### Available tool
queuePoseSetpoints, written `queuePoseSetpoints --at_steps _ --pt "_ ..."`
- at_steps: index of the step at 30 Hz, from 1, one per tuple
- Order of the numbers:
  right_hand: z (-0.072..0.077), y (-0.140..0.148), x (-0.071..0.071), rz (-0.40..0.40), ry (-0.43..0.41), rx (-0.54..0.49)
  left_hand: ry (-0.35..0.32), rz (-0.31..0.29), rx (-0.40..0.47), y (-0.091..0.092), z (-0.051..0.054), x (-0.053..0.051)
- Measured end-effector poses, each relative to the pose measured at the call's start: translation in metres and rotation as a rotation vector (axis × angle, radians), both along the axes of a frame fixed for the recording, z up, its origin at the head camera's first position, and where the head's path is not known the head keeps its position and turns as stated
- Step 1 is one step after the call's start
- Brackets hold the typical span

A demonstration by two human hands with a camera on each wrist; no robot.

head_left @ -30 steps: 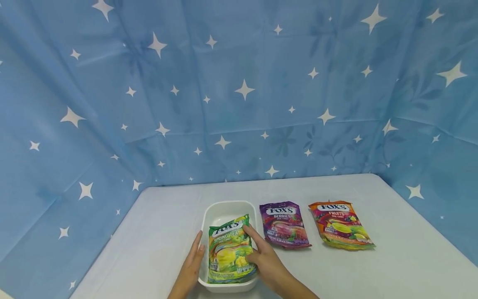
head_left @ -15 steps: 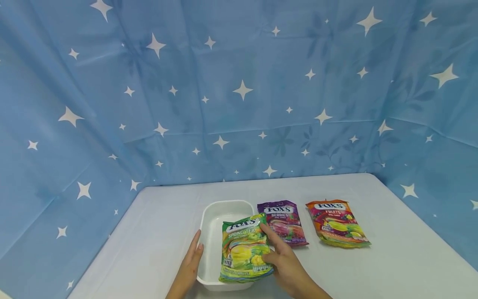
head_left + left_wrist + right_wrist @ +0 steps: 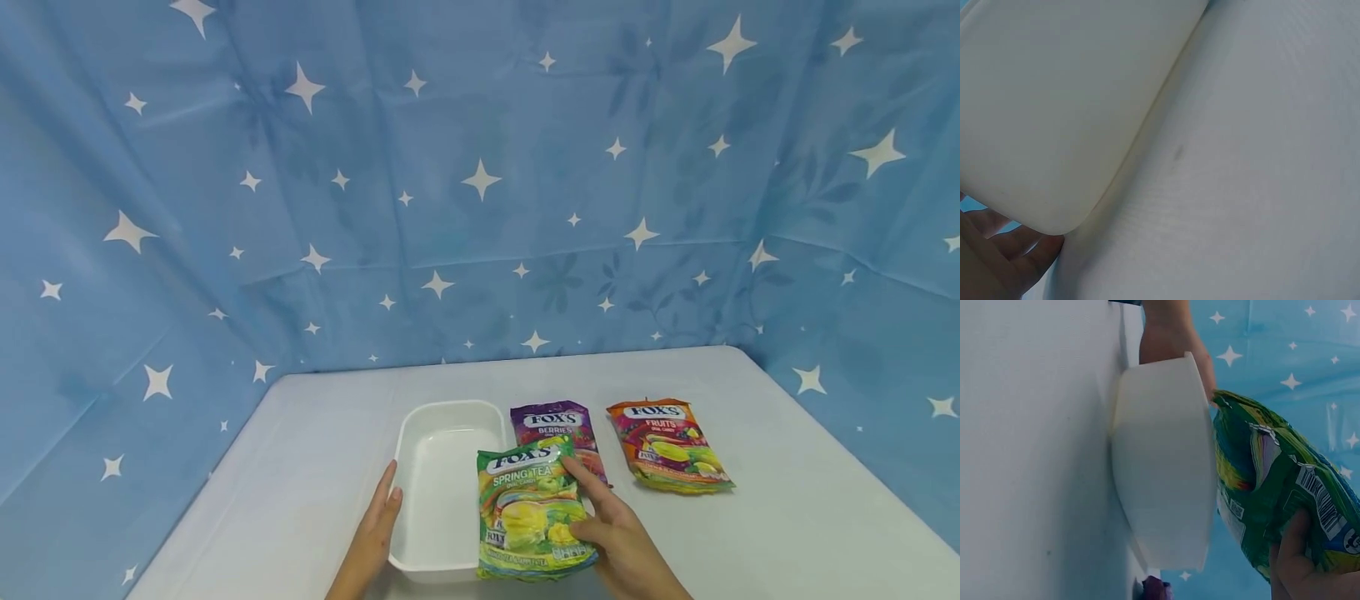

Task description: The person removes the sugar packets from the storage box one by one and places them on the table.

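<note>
My right hand (image 3: 626, 537) grips a green candy bag marked Spring Tea (image 3: 528, 512) by its right side, thumb on the front. The bag hangs over the right edge of a white tub (image 3: 431, 492). In the right wrist view, the fingers of my right hand (image 3: 1304, 569) press the back of the bag (image 3: 1272, 481), above the rim of the tub (image 3: 1163, 462). My left hand (image 3: 371, 533) rests against the tub's left side with fingers extended. The left wrist view has its fingertips touching the tub's wall (image 3: 1066, 119) near a corner.
A purple Berries candy bag (image 3: 553, 417) lies right of the tub, partly hidden behind the green bag. Farther right is an orange-red Fruits candy bag (image 3: 667, 446). A white-covered table (image 3: 322, 467) carries everything, with a blue star-patterned curtain (image 3: 480, 225) behind.
My right hand has lifted the green candy bag out of the tub and moved it right, partly covering the purple bag. The left hand has stayed at the tub's side.
</note>
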State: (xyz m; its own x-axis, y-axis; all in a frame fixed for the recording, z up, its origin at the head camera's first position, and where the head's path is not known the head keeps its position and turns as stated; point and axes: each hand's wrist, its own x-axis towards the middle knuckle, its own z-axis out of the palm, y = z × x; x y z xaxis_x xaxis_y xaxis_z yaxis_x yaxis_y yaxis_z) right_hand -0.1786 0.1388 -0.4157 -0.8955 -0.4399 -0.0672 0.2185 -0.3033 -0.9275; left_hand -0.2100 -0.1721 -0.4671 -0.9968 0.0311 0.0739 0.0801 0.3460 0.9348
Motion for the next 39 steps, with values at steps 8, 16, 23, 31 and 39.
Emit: queuePoseSetpoints --at_steps 8,16,23,31,39 --pt "0.007 0.025 0.007 0.026 -0.018 0.007 0.006 -0.012 -0.014 0.0 0.0 0.001" --pt "-0.018 0.07 0.024 0.102 -0.129 -0.194 -0.024 0.016 -0.044 -0.001 0.004 -0.001" --pt "-0.034 0.09 0.026 0.225 -0.057 -0.358 -0.02 0.009 -0.025 -0.001 0.0 0.0" --pt "-0.032 0.097 0.029 0.21 -0.159 -0.321 -0.011 -0.003 -0.039 0.0 0.002 0.0" --pt "-0.04 0.1 0.026 0.151 -0.131 -0.149 0.005 -0.012 -0.059 0.0 0.003 0.001"
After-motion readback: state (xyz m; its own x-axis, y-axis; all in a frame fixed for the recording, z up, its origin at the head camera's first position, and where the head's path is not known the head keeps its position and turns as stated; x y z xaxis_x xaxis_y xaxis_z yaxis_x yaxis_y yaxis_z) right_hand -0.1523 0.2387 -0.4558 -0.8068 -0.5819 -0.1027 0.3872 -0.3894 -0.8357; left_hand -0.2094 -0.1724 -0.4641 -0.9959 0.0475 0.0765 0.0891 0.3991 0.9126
